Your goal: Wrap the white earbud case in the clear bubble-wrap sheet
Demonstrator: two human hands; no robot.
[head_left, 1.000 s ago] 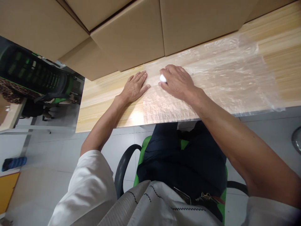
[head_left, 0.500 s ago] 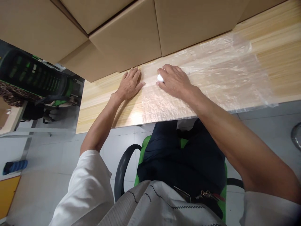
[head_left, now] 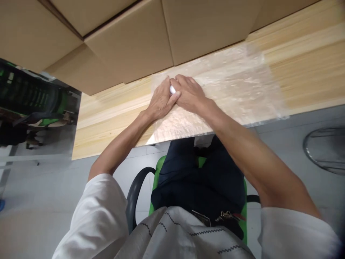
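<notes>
Small white round thing [head_left: 172, 90] pinched in the right hand [head_left: 190, 94], fingers curled shut around it so only a little bit peeks out at 9 o'clock. Left hand [head_left: 161, 101] flat and open, holding nothing, pressed down right beside it, thumb side touching the right hand. White thing squeezed between the two hands, a bit nearer the right one.

Nearest of all: white sleeves, dark trousers and a green chair with a black armrest [head_left: 134, 192], low down at 6 o'clock. A bunch of keys [head_left: 226, 216] at the belt.

Next: the near edge of the pale wooden table [head_left: 105, 124], just under the wrists. Thin clear plastic sheet [head_left: 237, 86] spread flat on the wood, both hands on its left end. Long way of the sheet from 9 o'clock to 3 o'clock. Lots of open sheet toward 3 o'clock, bare wood toward 9 o'clock and past the sheet's right end.

Farthest: big brown cardboard boxes [head_left: 129, 46] at 12 o'clock, close behind the fingertips, so little room that way. Grey floor at both sides.
</notes>
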